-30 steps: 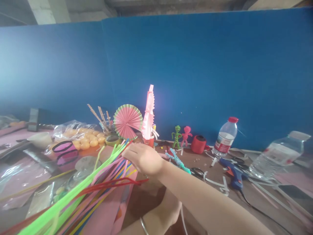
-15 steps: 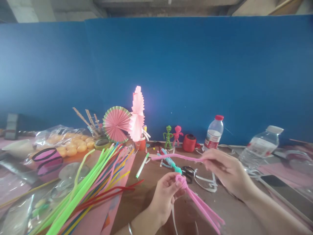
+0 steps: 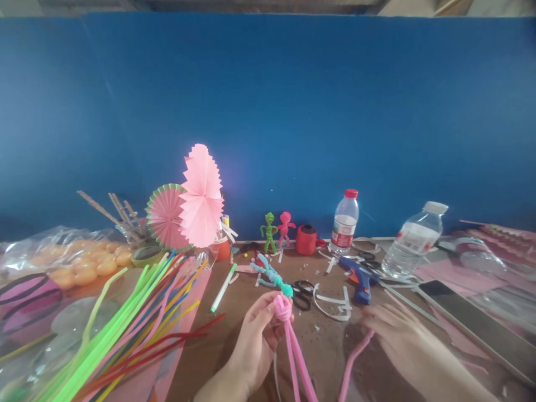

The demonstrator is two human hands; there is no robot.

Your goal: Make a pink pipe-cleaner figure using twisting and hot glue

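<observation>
In my left hand (image 3: 260,326), a coiled pink pipe cleaner knot (image 3: 283,307) is pinched between thumb and fingers, with long pink strands hanging from it toward me. Low over the table at the right is my right hand (image 3: 397,335), its fingers slightly blurred and closed on a separate pink pipe cleaner (image 3: 355,360). That strand runs out from under the fingers toward the near edge. Just beyond the knot lies a turquoise pipe cleaner figure (image 3: 272,274). Black scissors (image 3: 304,295), partly behind it, rest beside a curled white strip (image 3: 333,315).
Green pipe cleaners (image 3: 100,329) and other colours fan out at left. A blue glue gun (image 3: 360,280), a red-capped bottle (image 3: 345,223), a tilted white-capped bottle (image 3: 414,240) and a phone (image 3: 473,324) occupy the right. Small green (image 3: 269,231) and pink figures (image 3: 286,229) stand behind.
My right hand has moved down and to the right with the loose pink strand, uncovering the glue gun. The knot's strands now hang more steeply toward me. The view has shifted right.
</observation>
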